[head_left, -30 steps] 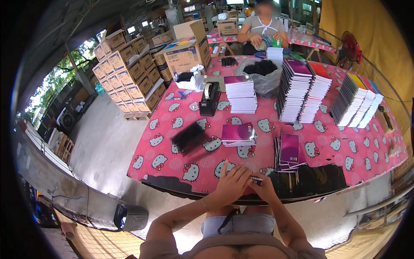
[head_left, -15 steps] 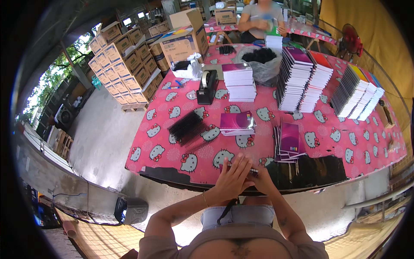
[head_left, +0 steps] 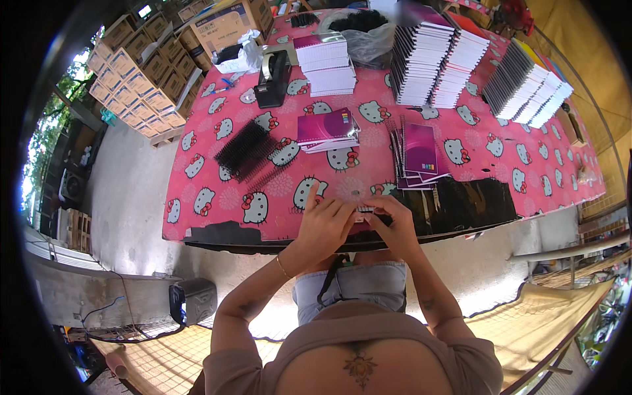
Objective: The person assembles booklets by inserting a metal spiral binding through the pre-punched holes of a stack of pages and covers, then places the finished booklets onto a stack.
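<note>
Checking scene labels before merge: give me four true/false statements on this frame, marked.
1. The left hand and right hand are far apart. False: they are close together, at a small, mostly hidden item.
2. The black plastic tape dispenser stands upright. True.
3. The black bundle of spiral coils lies right of the small purple-covered notebook pile. False: left of it.
4. Brown cardboard boxes are stacked left of the pink cat-patterned table. True.

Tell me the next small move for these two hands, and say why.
Probably steady the small item with the left hand and adjust the right hand slightly along its exposed edge: both hands meet around it at the near side of the table, and the right thumb and fingertips are at the part showing between them.
</note>
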Motion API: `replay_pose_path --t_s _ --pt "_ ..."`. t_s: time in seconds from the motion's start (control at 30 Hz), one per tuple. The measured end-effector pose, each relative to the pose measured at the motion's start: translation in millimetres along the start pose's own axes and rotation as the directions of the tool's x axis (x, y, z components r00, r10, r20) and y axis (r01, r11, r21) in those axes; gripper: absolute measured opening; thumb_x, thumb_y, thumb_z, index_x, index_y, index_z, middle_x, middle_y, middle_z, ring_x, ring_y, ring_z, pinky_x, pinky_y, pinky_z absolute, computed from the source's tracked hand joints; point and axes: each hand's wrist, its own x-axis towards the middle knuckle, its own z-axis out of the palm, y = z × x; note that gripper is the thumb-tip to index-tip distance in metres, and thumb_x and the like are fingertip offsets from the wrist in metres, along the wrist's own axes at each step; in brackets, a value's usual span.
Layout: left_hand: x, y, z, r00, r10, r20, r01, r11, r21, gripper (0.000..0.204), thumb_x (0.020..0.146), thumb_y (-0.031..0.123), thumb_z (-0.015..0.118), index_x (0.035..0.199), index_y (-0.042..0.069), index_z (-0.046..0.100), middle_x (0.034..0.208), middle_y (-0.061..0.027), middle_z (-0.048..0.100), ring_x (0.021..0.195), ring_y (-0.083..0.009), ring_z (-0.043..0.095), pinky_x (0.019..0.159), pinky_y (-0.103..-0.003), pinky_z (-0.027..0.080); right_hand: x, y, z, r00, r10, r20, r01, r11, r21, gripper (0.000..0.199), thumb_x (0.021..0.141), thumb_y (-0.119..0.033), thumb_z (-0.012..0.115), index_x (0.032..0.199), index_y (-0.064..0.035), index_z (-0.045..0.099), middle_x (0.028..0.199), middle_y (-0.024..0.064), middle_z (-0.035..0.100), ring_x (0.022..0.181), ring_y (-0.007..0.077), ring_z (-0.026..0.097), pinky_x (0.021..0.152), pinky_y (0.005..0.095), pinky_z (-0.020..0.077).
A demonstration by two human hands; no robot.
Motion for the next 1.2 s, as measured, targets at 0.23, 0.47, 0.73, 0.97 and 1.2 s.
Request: replay_pose_path --t_s 0.23,0.47,0.73,0.97,1.2 --pt "4 5 1 0.999 -0.040 -0.032 0.038 0.997 -0.066 0.018 0.088 0.018 0.069 0.102 0.009 0.065 0.084 -0.0060 0.063 0.084 -0.0251 0.064 0.111 -0.056 0.030 -3 10 4 0.997 0.080 0.006 -0.080 0.990 0.114 0.036 0.084 0.008 0.064 0.118 -0.0013 0.067 0.101 0.0111 0.066 0.086 0.0137 0.063 0.079 0.0288 0.0562" --pt "2 -1 -1 1.000 -0.015 -0.007 0.014 0.999 -0.036 0.015 0.088 0.018 0.069 0.101 0.011 0.065 0.082 -0.0048 0.062 0.080 -0.0244 0.063 0.109 -0.055 0.033 -3 7 5 0.996 0.087 0.036 -0.093 0.966 0.240 0.029 0.090 0.005 0.062 0.118 0.0016 0.066 0.101 0.0078 0.067 0.088 0.0114 0.063 0.080 0.0277 0.0580" --pt "2 1 -1 1.000 -0.003 -0.021 0.002 0.999 -0.051 0.015 0.088 0.019 0.070 0.099 0.010 0.065 0.084 -0.0044 0.063 0.081 -0.0242 0.063 0.107 -0.053 0.036 8 22 -19 0.976 0.101 0.193 -0.154 0.945 0.287 0.014 0.093 -0.002 0.064 0.106 0.0039 0.067 0.092 0.0059 0.067 0.080 0.0105 0.064 0.072 0.0251 0.0560" --pt "4 10 -8 1.000 0.020 -0.009 -0.021 0.997 -0.073 0.020 0.086 0.018 0.072 0.102 0.008 0.064 0.087 -0.0058 0.064 0.082 -0.0264 0.064 0.083 -0.044 0.050 18 10 -13 0.988 -0.035 0.148 0.050 0.994 -0.102 0.008 0.085 0.003 0.066 0.091 0.0025 0.061 0.085 0.0091 0.064 0.072 0.0162 0.067 0.069 0.0279 0.0552" --pt "25 15 -40 0.940 -0.337 -0.060 0.291 0.878 -0.380 0.021 0.087 0.011 0.070 0.105 0.003 0.064 0.093 -0.0134 0.068 0.078 -0.0311 0.068 0.069 -0.039 0.054 6 -54 11 0.969 -0.112 -0.219 0.127 0.990 0.057 0.027 0.088 -0.005 0.069 0.114 0.0009 0.062 0.111 0.0093 0.063 0.093 0.0167 0.065 0.079 0.0289 0.0533"
